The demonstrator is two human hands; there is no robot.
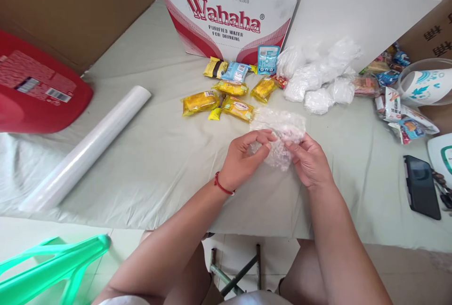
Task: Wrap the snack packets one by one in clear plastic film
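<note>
Presently, as laid out on the cloth:
Left hand (243, 156): fingers curled, thumb and forefinger pinched on the near edge of the clear plastic wrap (280, 135); red cord at the wrist.
Right hand (309, 159): fingers bent, tips closed on the same wrap from the other side.
Clear plastic wrap: crumpled, held between both hands just above the table cloth (158, 154), near its front middle.
Yellow snack packets (226, 98): scattered just behind the hands.
Film roll (88, 147): lying slantwise, well to the left.
Wahaha box (226, 13): at the back.
White wrapped bundles (318, 79): right of the packets.
Black phone (422, 185): far right.
</note>
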